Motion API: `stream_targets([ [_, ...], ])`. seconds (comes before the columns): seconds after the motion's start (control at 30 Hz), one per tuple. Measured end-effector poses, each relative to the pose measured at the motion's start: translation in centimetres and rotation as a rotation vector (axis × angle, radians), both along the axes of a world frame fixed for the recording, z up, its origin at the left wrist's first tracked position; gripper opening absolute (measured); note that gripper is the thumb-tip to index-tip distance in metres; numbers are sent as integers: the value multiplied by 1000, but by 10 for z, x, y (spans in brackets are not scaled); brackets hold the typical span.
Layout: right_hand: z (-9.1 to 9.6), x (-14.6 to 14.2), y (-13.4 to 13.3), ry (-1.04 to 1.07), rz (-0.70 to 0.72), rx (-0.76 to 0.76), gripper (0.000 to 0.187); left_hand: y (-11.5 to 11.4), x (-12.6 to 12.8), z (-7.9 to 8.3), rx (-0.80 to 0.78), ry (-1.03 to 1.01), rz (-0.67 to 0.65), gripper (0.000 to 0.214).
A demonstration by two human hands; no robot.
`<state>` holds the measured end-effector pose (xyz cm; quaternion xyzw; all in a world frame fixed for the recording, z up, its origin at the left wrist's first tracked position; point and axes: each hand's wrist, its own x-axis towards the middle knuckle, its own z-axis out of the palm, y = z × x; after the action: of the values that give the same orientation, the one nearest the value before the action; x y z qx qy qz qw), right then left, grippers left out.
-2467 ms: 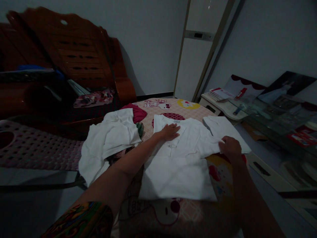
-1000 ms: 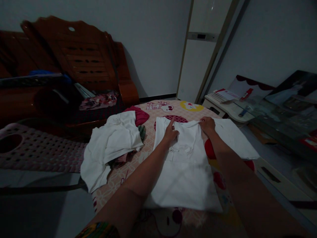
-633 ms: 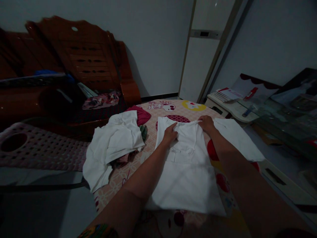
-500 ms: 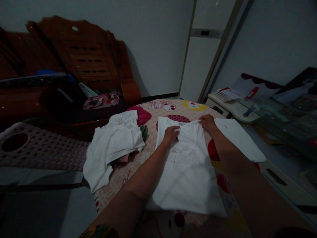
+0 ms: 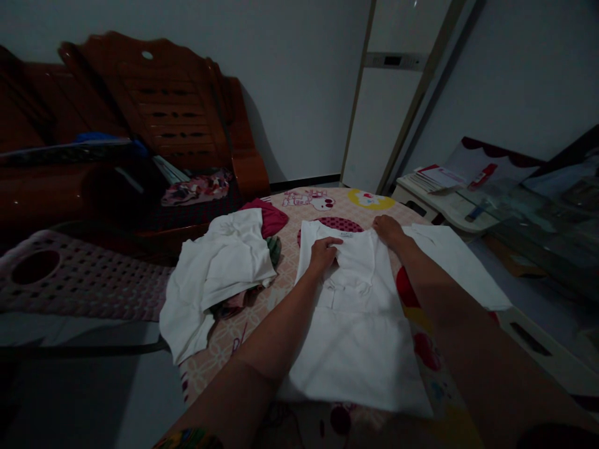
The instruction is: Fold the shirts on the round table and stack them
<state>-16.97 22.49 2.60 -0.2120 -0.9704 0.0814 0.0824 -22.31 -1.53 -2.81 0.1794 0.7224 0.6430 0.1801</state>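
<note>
A white shirt (image 5: 355, 349) lies spread on the round table, its neckline and small label toward the far side and its lower part folded up toward me. My left hand (image 5: 324, 254) is closed on the cloth beside the neckline, index finger reaching toward the label. At the far right shoulder, my right hand (image 5: 387, 231) pinches the shirt's edge. To the left is a crumpled pile of white clothes (image 5: 224, 255), with a dark pink garment (image 5: 271, 218) behind it. A folded white cloth (image 5: 453, 262) rests to the right, partly behind my right forearm.
A patterned tablecloth (image 5: 299, 212) covers the table. Left of it stand a woven pink chair (image 5: 103, 280) and a carved wooden sofa (image 5: 173, 106). A cabinet with a glass top (image 5: 510, 212) and papers (image 5: 437, 178) is on the right. A tall white appliance (image 5: 384, 118) stands behind.
My right hand has shifted slightly left at the shirt's shoulder, and the cloth near the neckline lies flatter. My left hand stays in nearly the same place. The view has turned slightly.
</note>
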Motion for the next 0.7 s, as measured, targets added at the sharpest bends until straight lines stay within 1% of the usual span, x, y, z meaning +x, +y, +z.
stream_targets([
  [0.1, -1, -1, 2, 49, -50, -46, 37, -2, 1, 3, -99, 56, -8, 48],
  [0.2, 3, 5, 10, 115, -202, -78, 46, -3, 2, 8, -161, 107, -4, 48],
  [0.27, 3, 11, 14, 119, -306, -119, 43, -3, 3, 11, -163, 101, -3, 49],
  [0.33, -2, 16, 16, 83, -379, -188, 35, -3, 3, 12, -151, 102, 15, 45],
  [0.43, -13, 18, 14, 16, -452, -292, 26, -3, 2, 10, -97, 154, 55, 32],
  [0.53, -17, 16, 11, -4, -520, -314, 24, -2, 1, 5, -40, 174, 59, 28],
  [0.57, -17, 14, 10, 0, -542, -302, 28, -2, 1, 4, -35, 161, 53, 29],
  [0.63, -16, 11, 8, 5, -581, -267, 44, -3, 1, 3, -40, 130, 38, 32],
  [0.67, -15, 9, 8, 7, -580, -243, 51, -3, 2, 4, -50, 119, 27, 34],
  [0.7, -14, 8, 6, 6, -568, -218, 54, -3, 2, 5, -64, 115, 16, 36],
])
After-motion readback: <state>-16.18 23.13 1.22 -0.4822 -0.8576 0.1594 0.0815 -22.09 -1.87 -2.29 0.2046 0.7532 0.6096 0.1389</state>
